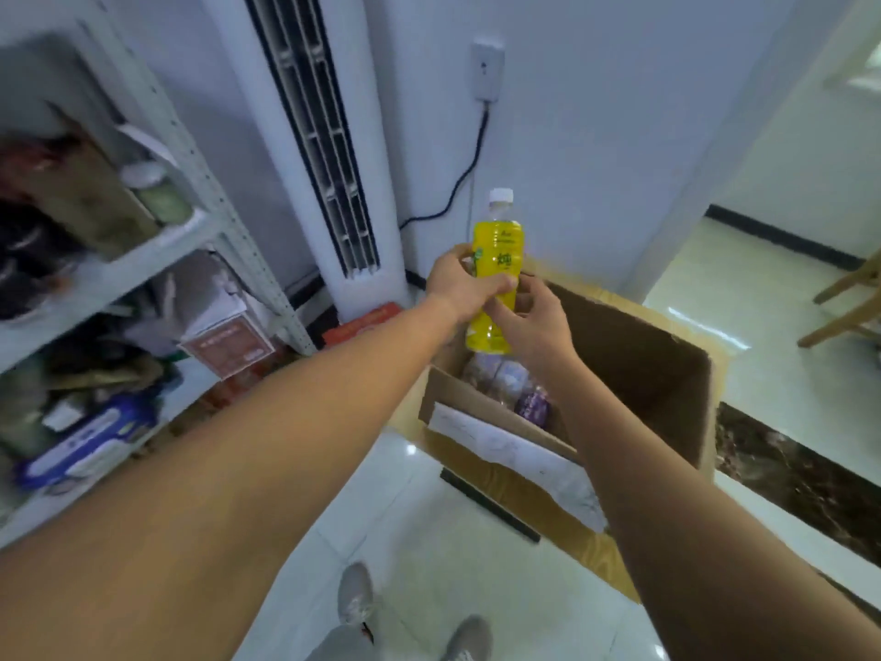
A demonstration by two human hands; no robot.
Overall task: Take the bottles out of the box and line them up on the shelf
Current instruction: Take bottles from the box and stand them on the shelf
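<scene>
While the yellow bottle (498, 250) hangs upright just above the far left corner of the open box (643, 355), both hands hold it. The left hand (460, 286) wraps its smooth plastic middle and the right hand (534, 322) curls round its lower part. Its long axis is vertical, white cap (500, 195) up. The metal shelf (157, 245) lies well to the left, on the left hand's side. Other bottles (505, 379) lie in the cardboard box.

The bottle (498, 260) is yellow with a white cap. The box (634, 355) is brown cardboard. The floor (429, 541) is glossy white tile.
</scene>
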